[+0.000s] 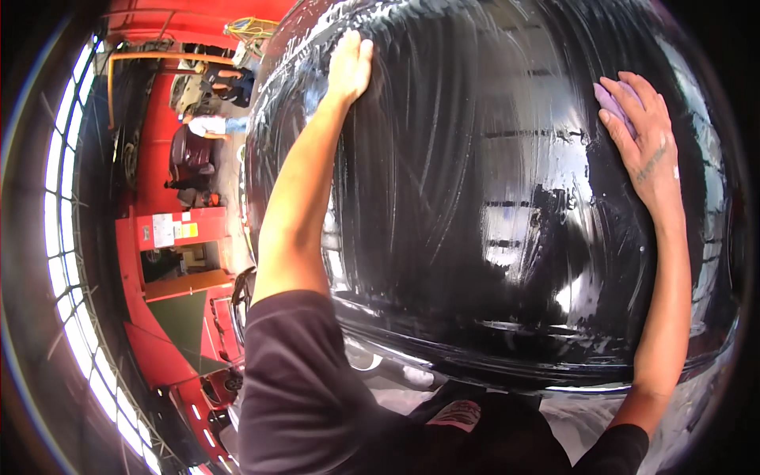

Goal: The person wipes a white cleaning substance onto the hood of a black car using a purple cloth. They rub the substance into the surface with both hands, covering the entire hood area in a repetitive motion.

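Note:
A glossy black car panel (419, 198), coated with wet, whitish streaks, curves across most of the view in front of me. Toward its far left part, my left hand (351, 67) lies against the surface with nothing visible in it; its fingers point away from me and are partly hard to make out. On the right side of the panel, my right hand (651, 142) presses a soft purple pad (613, 101) to the surface. The fingers cover much of the pad, so whether it is a sponge or something else is unclear.
A ridged lower edge (475, 360) of the panel runs close to my body. Off to the left, other people (207, 125) are beside a red wall (158, 119). A yellow coiled hose or cable (252, 29) hangs farther back. Bright windows (71, 261) line the far left.

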Tool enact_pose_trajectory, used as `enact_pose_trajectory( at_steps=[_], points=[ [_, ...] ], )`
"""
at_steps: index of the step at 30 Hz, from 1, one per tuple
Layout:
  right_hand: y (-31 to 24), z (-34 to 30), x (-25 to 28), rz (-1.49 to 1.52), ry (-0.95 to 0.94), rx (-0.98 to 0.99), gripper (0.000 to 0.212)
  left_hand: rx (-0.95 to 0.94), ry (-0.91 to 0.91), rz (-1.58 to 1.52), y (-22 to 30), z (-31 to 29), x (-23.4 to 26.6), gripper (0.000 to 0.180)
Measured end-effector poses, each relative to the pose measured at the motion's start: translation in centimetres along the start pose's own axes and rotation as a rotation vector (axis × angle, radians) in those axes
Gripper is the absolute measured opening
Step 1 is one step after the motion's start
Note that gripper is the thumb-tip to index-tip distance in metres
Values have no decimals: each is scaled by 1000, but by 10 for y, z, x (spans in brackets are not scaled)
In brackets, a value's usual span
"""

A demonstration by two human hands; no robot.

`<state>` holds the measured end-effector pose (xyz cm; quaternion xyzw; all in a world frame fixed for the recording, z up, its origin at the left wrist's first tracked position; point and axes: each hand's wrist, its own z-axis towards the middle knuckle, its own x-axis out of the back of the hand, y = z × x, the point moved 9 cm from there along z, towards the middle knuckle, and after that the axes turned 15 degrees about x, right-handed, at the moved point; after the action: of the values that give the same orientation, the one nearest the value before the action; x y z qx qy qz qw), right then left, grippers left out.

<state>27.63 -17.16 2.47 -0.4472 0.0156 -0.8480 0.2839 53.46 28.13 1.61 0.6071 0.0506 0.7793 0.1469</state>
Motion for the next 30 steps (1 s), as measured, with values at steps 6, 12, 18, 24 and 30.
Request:
enact_pose_trajectory(
  at_steps=[6,12,18,24,30],
  points=[
    [8,-13,4,-112,-21,-7,40,-229,-348,-55,44,-279,41,65],
    [8,-11,4,-129,-19,-37,40,-307,-239,-28,41,-193,26,64],
    [4,-5,1,-89,14,64,40,58,-216,-10,36,-2,-12,67],
    [7,-13,4,-142,37,31,39,-218,-395,-4,66,-335,45,79],
    [4,-10,0,-141,-14,54,40,-349,-306,27,89,-186,18,72]
  ],
)
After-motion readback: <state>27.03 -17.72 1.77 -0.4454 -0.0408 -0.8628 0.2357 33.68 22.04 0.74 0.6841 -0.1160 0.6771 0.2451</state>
